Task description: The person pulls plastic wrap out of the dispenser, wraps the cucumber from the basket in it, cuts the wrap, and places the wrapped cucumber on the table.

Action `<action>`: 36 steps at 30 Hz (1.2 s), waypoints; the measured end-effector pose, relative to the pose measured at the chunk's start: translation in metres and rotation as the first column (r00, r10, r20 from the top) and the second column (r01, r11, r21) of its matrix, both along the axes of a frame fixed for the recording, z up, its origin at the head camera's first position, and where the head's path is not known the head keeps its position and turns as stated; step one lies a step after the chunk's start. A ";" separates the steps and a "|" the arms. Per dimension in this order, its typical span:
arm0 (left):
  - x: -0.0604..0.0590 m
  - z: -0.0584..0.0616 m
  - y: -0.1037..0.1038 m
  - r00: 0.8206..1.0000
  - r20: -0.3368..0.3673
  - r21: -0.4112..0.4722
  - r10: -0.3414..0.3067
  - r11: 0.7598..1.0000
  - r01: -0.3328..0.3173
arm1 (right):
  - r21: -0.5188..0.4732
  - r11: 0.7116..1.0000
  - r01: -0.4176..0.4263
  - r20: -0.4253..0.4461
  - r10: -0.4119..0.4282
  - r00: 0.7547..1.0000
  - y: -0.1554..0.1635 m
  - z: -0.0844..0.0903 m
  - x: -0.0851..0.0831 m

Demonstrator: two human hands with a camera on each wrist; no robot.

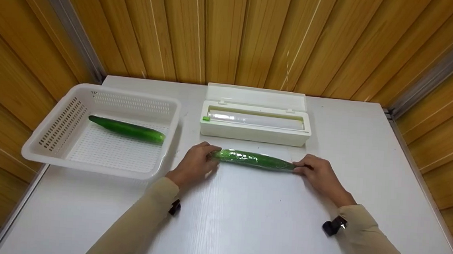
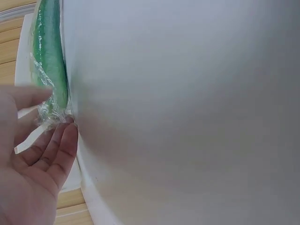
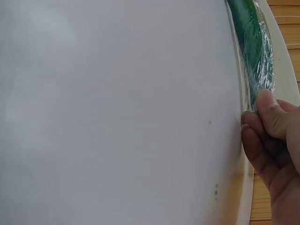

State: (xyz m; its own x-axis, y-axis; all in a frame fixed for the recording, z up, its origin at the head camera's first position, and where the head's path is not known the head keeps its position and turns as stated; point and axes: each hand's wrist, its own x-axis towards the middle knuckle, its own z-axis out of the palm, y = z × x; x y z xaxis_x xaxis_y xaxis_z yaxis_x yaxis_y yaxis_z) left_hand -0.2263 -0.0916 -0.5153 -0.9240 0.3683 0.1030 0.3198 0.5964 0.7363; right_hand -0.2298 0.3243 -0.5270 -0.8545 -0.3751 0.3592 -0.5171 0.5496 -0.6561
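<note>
A cucumber [image 1: 254, 159] wrapped in clear cling film lies crosswise on the white table. At its left end, the fingers of my left hand [image 1: 197, 162] curl about the crumpled film; in the left wrist view the left hand [image 2: 40, 154] has its fingertips at the bunched film, with part of the hand blurred. My right hand [image 1: 320, 175] pinches the film at the narrow right end. In the right wrist view, the thumb of the right hand [image 3: 276, 136] presses on the film over the wrapped cucumber [image 3: 251, 37].
Behind the wrapped cucumber stands a white cling film dispenser [image 1: 254, 135], lid raised, with a film roll [image 1: 257, 120] inside. To the left, a white perforated basket [image 1: 100, 169] holds another cucumber [image 1: 128, 130]. Wood-look panels [image 1: 225, 31] border the table [image 1: 243, 231].
</note>
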 end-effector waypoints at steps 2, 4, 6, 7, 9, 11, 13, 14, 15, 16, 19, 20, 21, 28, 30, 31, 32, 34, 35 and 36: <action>-0.001 -0.001 0.000 1.000 -0.004 -0.014 -0.004 1.000 0.004 | -0.005 1.000 0.005 0.006 -0.005 1.000 0.001 -0.001 -0.001; -0.002 -0.002 0.000 1.000 -0.008 -0.026 -0.002 1.000 0.002 | -0.017 1.000 0.015 0.047 -0.014 0.999 0.002 -0.001 -0.002; -0.002 -0.003 0.001 1.000 -0.026 -0.034 -0.003 0.999 0.002 | -0.036 0.999 0.032 0.113 -0.028 0.993 0.004 -0.001 -0.002; -0.002 -0.003 0.001 0.999 -0.036 -0.038 -0.006 0.999 0.004 | -0.039 0.998 0.043 0.145 -0.037 0.989 0.005 -0.001 -0.002; -0.003 -0.003 0.001 0.998 -0.062 -0.040 -0.022 0.999 0.019 | -0.028 0.998 0.062 0.191 -0.056 0.980 0.007 0.001 -0.002; -0.003 -0.003 0.001 0.996 -0.081 -0.048 -0.037 0.998 0.033 | 0.008 0.998 0.069 0.202 -0.070 0.977 0.009 0.002 -0.002; -0.003 -0.004 0.001 0.995 -0.091 -0.056 -0.045 0.998 0.040 | 0.057 0.996 0.062 0.191 -0.072 0.979 0.010 0.003 -0.002; -0.003 -0.004 0.000 0.994 -0.101 -0.062 -0.047 0.997 0.041 | 0.077 0.996 0.054 0.185 -0.068 0.980 0.009 0.004 -0.002; -0.003 -0.004 0.000 0.993 -0.105 -0.066 -0.046 0.997 0.039 | 0.093 0.994 0.050 0.178 -0.066 0.982 0.008 0.004 -0.001; -0.003 -0.005 0.000 0.993 -0.107 -0.069 -0.045 0.997 0.038 | 0.104 0.994 0.047 0.173 -0.064 0.983 0.007 0.004 -0.001; -0.002 -0.006 -0.001 0.994 -0.099 -0.063 -0.043 0.997 0.037 | 0.120 0.991 0.056 0.178 -0.077 0.981 0.004 0.004 0.001; -0.001 -0.006 -0.001 0.994 -0.099 -0.061 -0.043 0.997 0.037 | 0.121 0.991 0.065 0.182 -0.086 0.980 0.003 0.004 0.001; -0.001 -0.006 -0.001 0.995 -0.094 -0.056 -0.042 0.998 0.037 | 0.122 0.990 0.074 0.182 -0.095 0.979 0.002 0.004 0.002; 0.001 -0.005 -0.001 0.995 -0.104 -0.045 -0.014 0.999 0.009 | 0.111 0.994 0.022 0.088 -0.032 0.996 0.000 0.002 0.002; 0.002 -0.004 -0.001 0.994 -0.108 -0.032 -0.007 0.999 0.003 | 0.096 0.995 0.001 0.055 -0.006 0.998 0.001 0.002 0.002; 0.002 -0.003 -0.002 0.994 -0.106 -0.023 -0.003 1.000 0.000 | 0.090 0.996 -0.005 0.041 0.002 0.999 0.001 0.001 0.002; 0.002 -0.002 -0.002 0.995 -0.102 -0.016 0.000 1.000 -0.002 | 0.085 0.996 -0.010 0.029 0.007 1.000 0.001 0.001 0.001; 0.002 -0.001 -0.002 0.996 -0.086 -0.008 -0.002 1.000 0.001 | 0.075 0.997 -0.012 0.024 0.010 1.000 0.001 0.001 0.001; 0.002 -0.001 -0.002 0.997 -0.072 -0.008 -0.003 1.000 0.003 | 0.076 0.997 -0.011 0.023 0.009 1.000 0.002 0.001 0.001; 0.002 -0.001 -0.001 0.998 -0.059 -0.007 -0.003 1.000 0.002 | 0.083 0.996 -0.009 0.020 0.008 1.000 0.002 0.001 0.001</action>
State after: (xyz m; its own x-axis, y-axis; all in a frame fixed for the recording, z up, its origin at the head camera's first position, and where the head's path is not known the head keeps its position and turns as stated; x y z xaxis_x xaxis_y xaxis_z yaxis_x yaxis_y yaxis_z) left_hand -0.2243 -0.0930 -0.5163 -0.9154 0.3716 0.1549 0.3641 0.6003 0.7120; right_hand -0.2285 0.3261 -0.5263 -0.8578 -0.4102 0.3097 -0.5094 0.5986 -0.6182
